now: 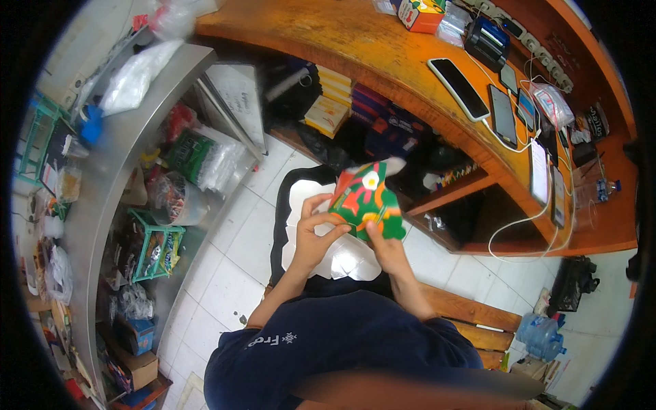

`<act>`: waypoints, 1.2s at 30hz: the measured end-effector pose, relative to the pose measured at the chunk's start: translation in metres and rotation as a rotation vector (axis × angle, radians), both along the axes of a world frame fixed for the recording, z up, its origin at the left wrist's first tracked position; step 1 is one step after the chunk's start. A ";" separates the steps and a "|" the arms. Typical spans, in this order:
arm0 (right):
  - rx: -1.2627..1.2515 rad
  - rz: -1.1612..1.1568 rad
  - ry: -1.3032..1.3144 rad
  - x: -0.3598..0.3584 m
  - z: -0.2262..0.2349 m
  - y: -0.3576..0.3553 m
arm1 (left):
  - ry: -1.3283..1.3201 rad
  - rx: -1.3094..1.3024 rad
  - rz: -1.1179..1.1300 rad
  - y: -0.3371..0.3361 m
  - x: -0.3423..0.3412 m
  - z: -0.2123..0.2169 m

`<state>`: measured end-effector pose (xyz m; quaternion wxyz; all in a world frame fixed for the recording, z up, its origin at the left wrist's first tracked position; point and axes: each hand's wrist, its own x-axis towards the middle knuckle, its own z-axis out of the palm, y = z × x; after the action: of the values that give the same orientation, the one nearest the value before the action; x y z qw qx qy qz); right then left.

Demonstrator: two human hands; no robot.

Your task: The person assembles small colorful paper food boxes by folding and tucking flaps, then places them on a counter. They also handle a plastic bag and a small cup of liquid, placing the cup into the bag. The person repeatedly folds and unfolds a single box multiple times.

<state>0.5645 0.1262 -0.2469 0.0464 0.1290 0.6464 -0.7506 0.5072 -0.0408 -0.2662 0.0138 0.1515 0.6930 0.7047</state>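
Note:
In front of my chest I hold a cardboard box piece [369, 198], printed in green, orange and red with a white and yellow egg-like shape. Its far edge is slightly blurred. My left hand [316, 236] pinches the near left edge between thumb and fingers. On the near right side, my right hand [389, 251] grips it with the thumb on the printed face and the other fingers hidden underneath. Below lie white cardboard blanks [345, 263] with scalloped edges, partly covered by my hands and the printed piece. A black border [280, 229] shows along their left side.
An orange wooden counter [328, 34] curves across the far side, bearing several phones [459, 89] with white cables and a small printed box [420, 15]. Left stands a metal table [126, 150] with bagged goods beneath. A wooden bench [471, 314] and water jug [540, 336] are at right.

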 end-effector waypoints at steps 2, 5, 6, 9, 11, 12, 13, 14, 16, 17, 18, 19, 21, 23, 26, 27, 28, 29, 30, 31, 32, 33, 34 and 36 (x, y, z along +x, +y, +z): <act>0.104 -0.024 0.325 -0.001 0.002 -0.015 | -0.125 0.201 0.003 0.009 0.003 0.000; -0.069 -0.241 0.201 -0.009 0.003 -0.026 | -0.283 0.419 0.001 0.018 0.007 -0.003; -0.139 -0.304 0.177 -0.012 0.003 -0.027 | -0.307 0.459 -0.021 0.020 0.007 -0.004; -0.117 -0.309 0.193 -0.017 0.000 -0.027 | -0.253 0.376 0.032 0.023 0.011 -0.006; -0.168 -0.308 0.161 -0.016 -0.003 -0.028 | -0.187 0.298 0.090 0.025 0.012 -0.008; -0.236 -0.309 0.130 -0.015 -0.005 -0.030 | -0.161 0.280 0.111 0.026 0.011 -0.010; -0.340 -0.279 0.171 -0.014 -0.007 -0.032 | -0.130 0.259 0.141 0.026 0.009 -0.011; -0.343 -0.291 0.068 -0.013 -0.010 -0.035 | -0.050 0.228 0.202 0.026 0.007 -0.014; -0.451 -0.249 0.043 -0.011 -0.015 -0.038 | 0.125 0.157 0.340 0.027 0.001 -0.020; -0.417 -0.230 -0.007 -0.010 -0.017 -0.039 | 0.016 0.191 0.283 0.021 -0.008 -0.023; -0.393 -0.200 -0.033 -0.010 -0.019 -0.038 | -0.026 0.214 0.215 0.018 -0.011 -0.027; -0.369 -0.170 -0.058 -0.011 -0.021 -0.036 | -0.099 0.238 0.163 0.015 -0.011 -0.031; -0.341 -0.108 -0.002 -0.012 -0.022 -0.029 | -0.097 0.139 0.058 0.007 -0.014 -0.037; -0.193 0.035 0.061 -0.010 -0.020 -0.020 | -0.143 0.192 -0.096 -0.003 -0.018 -0.041; -0.074 0.135 0.081 -0.006 -0.016 -0.013 | -0.185 0.184 -0.233 -0.018 -0.027 -0.040; -0.061 0.172 0.107 -0.006 -0.016 -0.011 | -0.183 0.147 -0.216 -0.023 -0.031 -0.038; -0.047 0.171 0.081 -0.006 -0.016 -0.011 | -0.180 0.108 -0.196 -0.026 -0.034 -0.036; -0.045 0.187 0.077 -0.006 -0.016 -0.011 | -0.101 0.044 -0.167 -0.026 -0.034 -0.033; -0.052 0.204 0.109 -0.007 -0.017 -0.011 | -0.140 0.077 -0.197 -0.025 -0.034 -0.029; -0.012 0.172 0.050 -0.009 -0.018 -0.011 | -0.176 0.110 -0.227 -0.023 -0.033 -0.026; 0.020 0.138 0.027 -0.011 -0.020 -0.011 | -0.221 0.138 -0.249 -0.021 -0.032 -0.022; 0.052 0.101 0.002 -0.012 -0.021 -0.010 | -0.187 0.132 -0.149 -0.012 -0.026 -0.019; 0.018 0.064 0.011 -0.014 -0.022 -0.010 | -0.102 0.056 -0.026 -0.007 -0.021 -0.015; -0.061 -0.002 0.029 -0.016 -0.023 -0.007 | 0.053 -0.105 0.220 0.000 -0.012 -0.010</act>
<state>0.5481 0.1189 -0.2695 0.0401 0.1172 0.6237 -0.7717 0.4956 -0.0407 -0.2760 -0.0742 0.0922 0.7417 0.6603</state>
